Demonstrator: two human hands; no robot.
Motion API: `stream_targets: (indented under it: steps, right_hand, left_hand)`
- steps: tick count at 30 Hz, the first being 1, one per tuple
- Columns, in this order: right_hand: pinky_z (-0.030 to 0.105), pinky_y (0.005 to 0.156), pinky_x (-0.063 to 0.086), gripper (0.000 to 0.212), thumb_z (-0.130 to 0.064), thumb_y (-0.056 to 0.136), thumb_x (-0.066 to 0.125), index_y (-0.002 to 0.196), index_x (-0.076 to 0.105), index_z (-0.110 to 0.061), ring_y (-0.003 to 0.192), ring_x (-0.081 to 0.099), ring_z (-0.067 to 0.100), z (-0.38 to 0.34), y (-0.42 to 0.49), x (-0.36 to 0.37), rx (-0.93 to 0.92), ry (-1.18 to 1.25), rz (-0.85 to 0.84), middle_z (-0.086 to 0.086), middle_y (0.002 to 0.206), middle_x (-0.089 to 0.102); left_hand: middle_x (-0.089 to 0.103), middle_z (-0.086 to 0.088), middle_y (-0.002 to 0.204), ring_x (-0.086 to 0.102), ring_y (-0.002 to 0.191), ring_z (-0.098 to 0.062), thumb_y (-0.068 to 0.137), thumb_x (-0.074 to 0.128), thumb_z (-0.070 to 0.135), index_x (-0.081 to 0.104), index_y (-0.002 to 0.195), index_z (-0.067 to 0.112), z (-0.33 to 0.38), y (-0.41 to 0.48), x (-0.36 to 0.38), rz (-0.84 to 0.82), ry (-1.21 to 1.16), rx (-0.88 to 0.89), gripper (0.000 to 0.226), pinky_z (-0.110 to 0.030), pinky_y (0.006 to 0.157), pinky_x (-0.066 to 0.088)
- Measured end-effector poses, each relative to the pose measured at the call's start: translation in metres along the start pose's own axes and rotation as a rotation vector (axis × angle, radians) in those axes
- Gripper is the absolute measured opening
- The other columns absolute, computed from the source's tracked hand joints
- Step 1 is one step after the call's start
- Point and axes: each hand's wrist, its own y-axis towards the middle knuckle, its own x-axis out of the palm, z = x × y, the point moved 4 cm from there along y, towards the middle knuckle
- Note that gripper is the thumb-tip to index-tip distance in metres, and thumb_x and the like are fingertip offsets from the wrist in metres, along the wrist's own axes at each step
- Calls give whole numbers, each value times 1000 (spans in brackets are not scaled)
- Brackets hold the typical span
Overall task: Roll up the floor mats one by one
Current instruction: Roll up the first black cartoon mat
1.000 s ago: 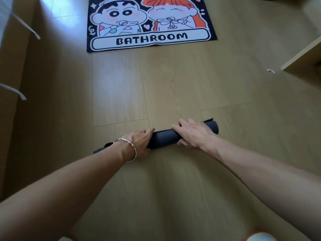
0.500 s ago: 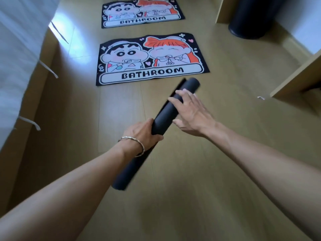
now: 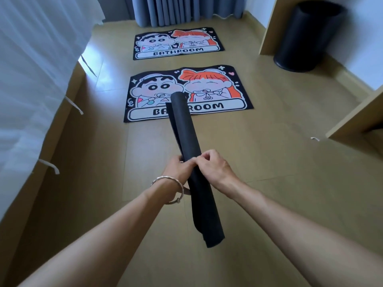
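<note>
Currently gripping rolled black mat (image 3: 186, 133) near mid-length with both hands, clear of the wooden floor (image 3: 269, 166) and tilted: far end up and ahead of the hands, near end down and back toward the body, loose outer edge standing off along the left side. Wrapped round the roll from the left with left hand (image 3: 177, 169), fingers curled under; silver bangle (image 3: 169, 191) at that wrist. Pinching the roll's outer layer from the top right with right hand (image 3: 213, 168), fingertips touching those of the left. Straight ahead of the hands: flat cartoon mat (image 3: 228, 96), two drawn figures, lettered "BATHROOM", middle letters hidden behind the roll's far end. Further ahead: second flat mat (image 3: 178, 44), same print, "BATHROOM" legible in full. Past that, blue pleated curtain (image 3: 182, 11). Ahead and right of right hand: black cylindrical bin (image 3: 308, 36) just beside pale wooden panel (image 3: 267, 27). Right of right hand, well apart: wooden furniture edge (image 3: 356, 119), small white scrap (image 3: 315, 139) on floor near it. Left of left hand: white sheer cloth (image 3: 31, 69) with hanging ties.
</note>
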Motion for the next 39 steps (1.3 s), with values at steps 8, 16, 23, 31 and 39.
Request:
stream_targets:
  steps: [8, 16, 23, 31, 39]
  right_hand:
    - [34, 80, 54, 57, -46, 71, 78, 110, 49, -16, 92, 63, 14, 33, 9, -33, 20, 202, 34, -1, 102, 63]
    - [37, 72, 55, 43, -29, 80, 68, 115, 48, -14, 87, 65, 21, 106, -18, -113, 257, 351, 26, 8, 102, 67]
    - [30, 62, 43, 35, -31, 75, 71, 99, 52, -14, 79, 55, 21, 135, -67, -236, 306, -208, 190, 4, 90, 58]
    - [32, 52, 37, 38, -31, 75, 70, 97, 42, -19, 75, 58, 27, 225, -143, -289, 403, -278, 462, 5, 88, 60]
    - [38, 66, 44, 31, -27, 84, 64, 98, 40, -14, 80, 53, 30, 305, -144, -296, 350, -371, 613, 10, 95, 55]
  left_hand:
    - [58, 10, 91, 57, 85, -5, 96, 31, 55, 58, 88, 26, 21, -8, 32, -156, -202, -23, 40, -52, 72, 55]
    - [55, 1, 124, 54, 114, -17, 91, 42, 58, 57, 125, 18, 15, -23, 132, -391, -185, -63, 55, -51, 68, 57]
    - [55, 4, 128, 52, 114, -15, 91, 37, 59, 54, 122, 27, 12, -43, 250, -607, -24, -22, 47, -43, 79, 49]
    - [53, 3, 132, 50, 119, -15, 93, 39, 57, 49, 132, 22, -3, -104, 380, -798, 177, -109, 53, -42, 84, 47]
    - [53, 5, 131, 49, 119, -12, 95, 47, 39, 57, 116, 30, -37, -104, 432, -862, 299, -106, 24, -42, 88, 46]
